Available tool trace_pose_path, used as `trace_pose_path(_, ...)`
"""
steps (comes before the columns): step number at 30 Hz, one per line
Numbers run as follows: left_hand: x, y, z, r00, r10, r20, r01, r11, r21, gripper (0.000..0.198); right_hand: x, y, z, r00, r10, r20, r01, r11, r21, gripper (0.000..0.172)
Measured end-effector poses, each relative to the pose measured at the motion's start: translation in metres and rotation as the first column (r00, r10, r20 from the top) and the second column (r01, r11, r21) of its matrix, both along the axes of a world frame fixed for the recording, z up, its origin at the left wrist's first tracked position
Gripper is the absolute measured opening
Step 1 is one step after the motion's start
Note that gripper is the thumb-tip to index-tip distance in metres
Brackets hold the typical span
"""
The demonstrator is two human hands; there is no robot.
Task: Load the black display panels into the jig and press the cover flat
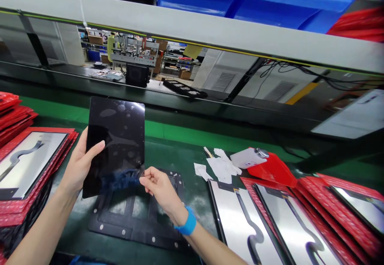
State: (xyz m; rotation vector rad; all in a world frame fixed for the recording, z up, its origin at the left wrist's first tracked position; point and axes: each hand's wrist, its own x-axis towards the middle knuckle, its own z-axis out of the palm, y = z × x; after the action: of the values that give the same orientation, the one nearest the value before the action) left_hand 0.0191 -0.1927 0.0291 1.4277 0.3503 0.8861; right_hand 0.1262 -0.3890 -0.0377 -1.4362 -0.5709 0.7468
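Blue wristband (189,223): around the wrist of the right hand (162,189), at the near middle.
Silver-backed panels (229,213): two lie side by side at near right, each with a dark curved flex cable (255,233) trailing over its back.
Red bubble-wrap sleeves (18,207): stacked at left, a silver-backed panel with a flex cable on top; more sleeves at far right of the bench.
Black fixture (138,235): a flat frame with openings and pale round dots, lying on the dark green work mat (192,195) in the middle.
Right hand: thumb and fingertips pinched together at the lower right corner of the glossy black display panel (117,137); whether the panel's edge or something on it is between them, I cannot tell.
Left hand (78,163): grasping the panel by its left edge, thumb laid over the face.
Glossy black display panel: held raised and tilted above the fixture, pale spots and reflections on its face.
White paper scraps (220,169): on the mat, right of the panel, just beside a white bottle (247,158).
Machine (136,51): far left, beyond the bench.
Blue bins (204,1): along the pale shelf (192,24) above.
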Motion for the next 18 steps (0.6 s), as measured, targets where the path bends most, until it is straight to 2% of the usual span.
trace_pose_path(3,-0.004,-0.005,0.010,0.997,0.073,0.012,-0.074,0.993,0.093,0.066,0.004,0.009,0.000,1.000,-0.015,0.013,0.014,1.000,0.020,0.022)
trace_pose_path(6,-0.004,-0.001,0.011,0.996,0.080,0.025,-0.082,0.994,0.073,0.067,0.009,0.016,0.001,1.000,-0.010,0.014,0.010,0.999,0.041,0.023)
trace_pose_path(11,0.003,0.022,-0.013,0.998,0.054,0.036,-0.049,0.990,-0.134,0.064,0.015,0.017,0.004,1.000,0.025,-0.020,-0.023,0.998,0.065,0.037)
trace_pose_path(15,0.005,0.035,-0.033,1.000,-0.022,0.010,0.024,0.943,-0.332,0.067,0.014,0.015,0.004,0.998,0.037,-0.046,-0.034,0.997,0.063,0.040)
trace_pose_path(18,0.006,0.036,-0.037,0.998,-0.050,0.028,0.058,0.911,-0.408,0.070,0.014,0.015,0.005,0.998,0.035,-0.050,-0.032,0.998,0.052,0.038)
